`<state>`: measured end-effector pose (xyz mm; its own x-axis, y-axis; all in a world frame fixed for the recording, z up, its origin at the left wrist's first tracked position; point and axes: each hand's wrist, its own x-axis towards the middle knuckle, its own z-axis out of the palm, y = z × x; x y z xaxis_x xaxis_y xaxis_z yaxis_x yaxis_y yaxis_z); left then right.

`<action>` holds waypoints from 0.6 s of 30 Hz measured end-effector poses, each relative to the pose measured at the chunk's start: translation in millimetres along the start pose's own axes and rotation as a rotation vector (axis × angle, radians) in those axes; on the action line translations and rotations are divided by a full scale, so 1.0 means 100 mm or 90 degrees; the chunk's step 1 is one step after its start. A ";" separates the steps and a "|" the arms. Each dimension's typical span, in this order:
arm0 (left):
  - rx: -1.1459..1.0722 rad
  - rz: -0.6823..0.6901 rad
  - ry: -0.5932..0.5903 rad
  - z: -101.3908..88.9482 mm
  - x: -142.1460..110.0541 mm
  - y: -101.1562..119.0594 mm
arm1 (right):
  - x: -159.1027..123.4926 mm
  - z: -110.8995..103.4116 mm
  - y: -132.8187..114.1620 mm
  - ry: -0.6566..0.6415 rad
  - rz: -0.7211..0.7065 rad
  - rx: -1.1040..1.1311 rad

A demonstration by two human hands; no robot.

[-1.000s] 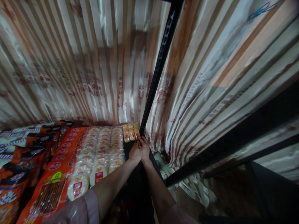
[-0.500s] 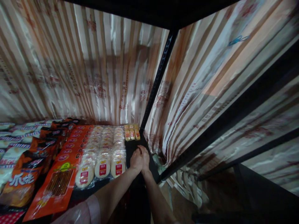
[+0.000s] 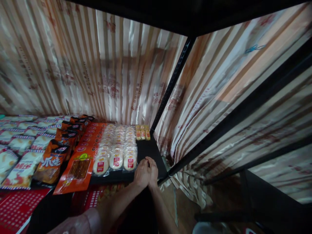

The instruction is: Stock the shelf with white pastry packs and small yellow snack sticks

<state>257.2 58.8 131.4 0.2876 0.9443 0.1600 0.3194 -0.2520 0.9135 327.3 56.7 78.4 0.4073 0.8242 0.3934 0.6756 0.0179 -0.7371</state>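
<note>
My left hand (image 3: 141, 173) and my right hand (image 3: 153, 171) are pressed together at the front right corner of a dark shelf (image 3: 147, 150). Their fingers are curled against each other, and anything inside them is hidden. Just left of them lie rows of round white rice-cracker packs (image 3: 117, 148). A small group of yellow snack packs (image 3: 142, 133) sits at the back corner of the shelf, well beyond my hands.
Orange snack bags (image 3: 81, 159) and darker orange bags (image 3: 55, 156) lie further left, with white bags (image 3: 19, 149) beyond. A black perforated upright (image 3: 174, 83) stands at the back corner. Striped shiny fabric (image 3: 97, 65) hangs behind and to the right. A red patterned box (image 3: 17, 208) sits below.
My joined hands have drawn back from the yellow packs at the rear corner to the shelf's front edge. The view has pulled back and lowered, showing more bags on the left.
</note>
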 end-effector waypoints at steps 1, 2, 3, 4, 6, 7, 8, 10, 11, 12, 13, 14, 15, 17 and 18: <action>0.012 0.014 -0.021 -0.08 -0.08 -0.09 | -0.07 -0.01 -0.05 -0.002 -0.002 0.008; 0.043 0.013 -0.030 -0.15 -0.16 -0.17 | -0.14 -0.01 -0.10 -0.004 -0.005 0.018; 0.049 0.007 -0.035 -0.22 -0.24 -0.24 | -0.21 -0.01 -0.15 -0.007 -0.007 0.028; 0.062 0.001 -0.038 -0.27 -0.32 -0.29 | -0.29 -0.01 -0.19 -0.009 -0.009 0.036; 0.086 0.015 -0.047 -0.38 -0.48 -0.35 | -0.44 0.01 -0.27 -0.017 -0.017 0.043; 0.101 0.043 -0.056 -0.43 -0.56 -0.37 | -0.52 0.03 -0.31 -0.021 -0.024 0.041; 0.116 0.081 -0.067 -0.49 -0.64 -0.38 | -0.61 0.05 -0.33 -0.026 -0.033 0.038; 0.134 0.141 -0.079 -0.62 -0.80 -0.42 | -0.79 0.12 -0.37 -0.037 -0.058 0.030; 0.139 0.140 -0.079 -0.69 -0.88 -0.45 | -0.89 0.17 -0.37 -0.043 -0.070 0.026; 0.146 0.128 -0.081 -0.75 -0.96 -0.49 | -0.99 0.22 -0.37 -0.049 -0.080 0.023; 0.154 0.112 -0.083 -0.80 -1.03 -0.54 | -1.08 0.27 -0.37 -0.056 -0.086 0.020; 0.163 0.096 -0.083 -0.84 -1.10 -0.60 | -1.18 0.33 -0.37 -0.068 -0.086 0.017; 0.174 0.086 -0.087 -0.88 -1.17 -0.67 | -1.26 0.38 -0.37 -0.083 -0.086 0.013; 0.200 0.048 -0.089 -0.92 -1.28 -0.84 | -1.40 0.48 -0.37 -0.151 -0.069 -0.005; 0.214 0.029 -0.103 -0.94 -1.32 -0.93 | -1.45 0.53 -0.39 -0.200 -0.053 -0.017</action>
<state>104.9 -22.7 60.3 0.4385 0.8918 0.1114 0.5737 -0.3732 0.7291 209.6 -33.6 21.1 0.1422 0.9551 0.2599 0.7164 0.0819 -0.6929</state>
